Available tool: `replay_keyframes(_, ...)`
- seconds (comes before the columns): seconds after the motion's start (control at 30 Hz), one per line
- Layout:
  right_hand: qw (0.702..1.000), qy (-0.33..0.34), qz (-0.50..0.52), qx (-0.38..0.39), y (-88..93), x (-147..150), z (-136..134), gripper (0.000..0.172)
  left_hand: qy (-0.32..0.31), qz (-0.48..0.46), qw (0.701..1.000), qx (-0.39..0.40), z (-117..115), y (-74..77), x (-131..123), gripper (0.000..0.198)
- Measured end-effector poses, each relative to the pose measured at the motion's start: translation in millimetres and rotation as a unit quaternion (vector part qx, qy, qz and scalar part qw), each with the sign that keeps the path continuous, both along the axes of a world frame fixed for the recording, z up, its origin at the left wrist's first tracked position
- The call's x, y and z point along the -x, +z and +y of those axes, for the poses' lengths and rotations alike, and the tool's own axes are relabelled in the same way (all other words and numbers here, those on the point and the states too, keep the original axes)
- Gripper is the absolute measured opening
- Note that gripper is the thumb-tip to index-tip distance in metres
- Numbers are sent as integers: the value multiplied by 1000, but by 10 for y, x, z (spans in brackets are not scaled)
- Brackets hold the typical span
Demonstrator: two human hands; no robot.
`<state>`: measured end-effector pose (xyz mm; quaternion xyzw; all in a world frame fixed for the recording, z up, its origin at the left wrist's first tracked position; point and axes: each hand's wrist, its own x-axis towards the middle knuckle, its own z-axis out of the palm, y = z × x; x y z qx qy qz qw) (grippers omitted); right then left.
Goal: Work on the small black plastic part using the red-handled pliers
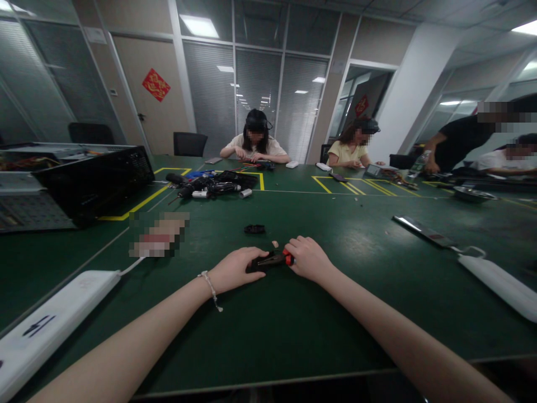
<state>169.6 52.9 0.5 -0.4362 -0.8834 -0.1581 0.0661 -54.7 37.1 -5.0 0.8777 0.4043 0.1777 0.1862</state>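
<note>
My left hand [235,270] is closed over one end of a small black object [264,261] that lies on the green table [293,324]. My right hand [308,257] is closed on the object's other end, where a red part [288,258] shows between the fingers. I wear a beaded bracelet on the left wrist. A small black piece [254,229] lies on the mat a little beyond my hands. A tiny pale bit [275,244] rests just above the black object.
A white power strip [54,319] sits at the near left and another [499,280] at the right. A black computer case [84,179] stands at the far left. A heap of dark tools [210,186] lies farther back. Several people sit across the table.
</note>
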Motion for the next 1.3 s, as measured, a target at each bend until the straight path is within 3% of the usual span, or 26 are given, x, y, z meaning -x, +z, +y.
replay_keyframes(1.3,1000,-10,1,13,-8,-4,-1,18,-9,-3,1000,-2,4,4,-4,46)
